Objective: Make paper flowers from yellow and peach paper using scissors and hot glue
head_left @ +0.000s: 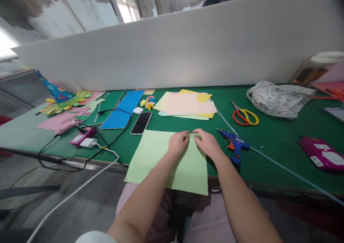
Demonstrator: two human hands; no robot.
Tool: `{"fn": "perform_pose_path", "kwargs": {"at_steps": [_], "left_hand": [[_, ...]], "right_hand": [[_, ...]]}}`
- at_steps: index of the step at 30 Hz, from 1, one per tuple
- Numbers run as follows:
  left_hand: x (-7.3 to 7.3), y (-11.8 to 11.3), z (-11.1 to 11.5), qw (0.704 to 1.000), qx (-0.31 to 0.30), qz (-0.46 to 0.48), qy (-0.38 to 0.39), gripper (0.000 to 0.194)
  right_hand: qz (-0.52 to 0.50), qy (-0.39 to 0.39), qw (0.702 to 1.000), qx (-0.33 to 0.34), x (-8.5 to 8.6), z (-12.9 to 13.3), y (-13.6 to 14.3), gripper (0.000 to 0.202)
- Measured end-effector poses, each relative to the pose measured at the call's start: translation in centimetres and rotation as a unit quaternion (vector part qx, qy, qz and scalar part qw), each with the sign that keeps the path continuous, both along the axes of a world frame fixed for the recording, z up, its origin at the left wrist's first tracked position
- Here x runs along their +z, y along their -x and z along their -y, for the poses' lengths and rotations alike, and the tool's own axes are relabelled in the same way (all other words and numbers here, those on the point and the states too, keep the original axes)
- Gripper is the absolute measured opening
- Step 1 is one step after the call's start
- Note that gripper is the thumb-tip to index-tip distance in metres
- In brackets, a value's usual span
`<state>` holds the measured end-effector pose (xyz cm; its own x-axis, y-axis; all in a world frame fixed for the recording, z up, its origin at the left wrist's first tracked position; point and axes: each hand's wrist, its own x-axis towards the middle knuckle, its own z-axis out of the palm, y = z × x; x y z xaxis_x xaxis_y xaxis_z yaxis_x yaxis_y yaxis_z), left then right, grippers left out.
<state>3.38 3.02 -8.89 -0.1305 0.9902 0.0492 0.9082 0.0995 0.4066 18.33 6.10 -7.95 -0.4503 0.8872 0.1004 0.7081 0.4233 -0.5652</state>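
A large light green sheet of paper (153,157) lies at the table's front edge and overhangs it toward my lap. On its far edge rests my left hand (178,142), fingers bent together; what lies between them, if anything, is too small to name. Close beside it, my right hand (206,141) touches the same edge near the sheet's far right corner, its thumb and forefinger a little apart. Behind the sheet is a stack of pink, yellow and green papers (189,105). A blue glue gun (236,144) with a long clear glue stick lies right of my right hand.
Red-and-yellow-handled scissors (245,117), a patterned cloth (278,98) and a magenta power socket (322,153) are on the right. Leftward lie a phone (141,123), a blue board (123,110), a cabled socket (82,137) and a colourful paper hat (57,92). A white partition (172,53) stands behind.
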Motion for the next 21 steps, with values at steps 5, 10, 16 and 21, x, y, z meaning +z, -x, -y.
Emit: {"fn": "perform_pose_path", "kwargs": {"at_steps": [5,10,16,21], "left_hand": [[-0.14,0.05,-0.01,1.0,0.001,-0.002,-0.01,0.032],[-0.29,0.1,-0.03,1.0,-0.002,-0.002,-0.015,0.032],[-0.36,0.24,-0.07,1.0,-0.016,0.01,-0.005,0.028],[-0.47,0.35,-0.16,0.999,-0.029,0.022,0.002,0.026]], "right_hand": [[0.006,0.008,1.0,-0.025,0.09,-0.06,-0.12,0.035],[-0.001,0.005,1.0,-0.017,0.18,0.12,0.01,0.044],[-0.017,-0.003,1.0,0.015,0.07,0.37,0.13,0.037],[-0.008,-0.026,0.997,0.065,0.14,0.73,0.3,0.025]]}}
